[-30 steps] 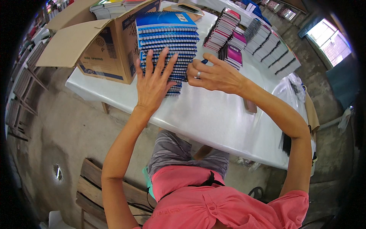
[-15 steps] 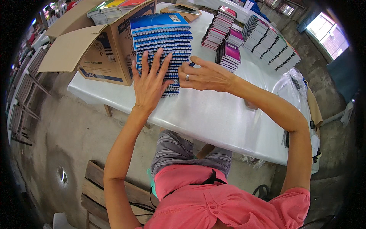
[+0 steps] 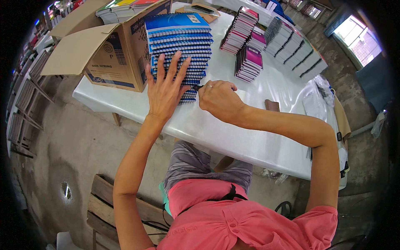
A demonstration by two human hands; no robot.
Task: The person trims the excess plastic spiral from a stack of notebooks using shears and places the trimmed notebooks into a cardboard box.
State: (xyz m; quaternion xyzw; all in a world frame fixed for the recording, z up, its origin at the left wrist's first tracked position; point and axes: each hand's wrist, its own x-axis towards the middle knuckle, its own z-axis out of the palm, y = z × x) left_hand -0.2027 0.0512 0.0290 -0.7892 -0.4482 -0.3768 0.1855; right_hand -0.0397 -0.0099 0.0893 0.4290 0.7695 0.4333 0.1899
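Note:
A tall stack of blue spiral-bound notebooks [image 3: 179,25] stands on the table, its coil bindings facing me. My left hand [image 3: 164,89] rests against the coils with its fingers spread. Beside the lower right part of the stack, my right hand [image 3: 221,98] is closed round a small dark tool [image 3: 196,88]. The tool's dark tip reaches the coils close to my left thumb. Most of it is hidden in my fist, so its exact kind does not show.
An open cardboard box [image 3: 118,58] holding more notebooks stands left of the stack. Purple notebooks [image 3: 249,62] and white-paged spiral notebooks [image 3: 293,46] are stacked to the right. A brown object [image 3: 272,105] lies on the white table [image 3: 241,139]. A wooden chair [image 3: 100,208] is behind me.
My right hand has moved down along the stack's right side and turned, bringing the tool's tip to lower coils. My left hand stays on the stack, which has shifted slightly right.

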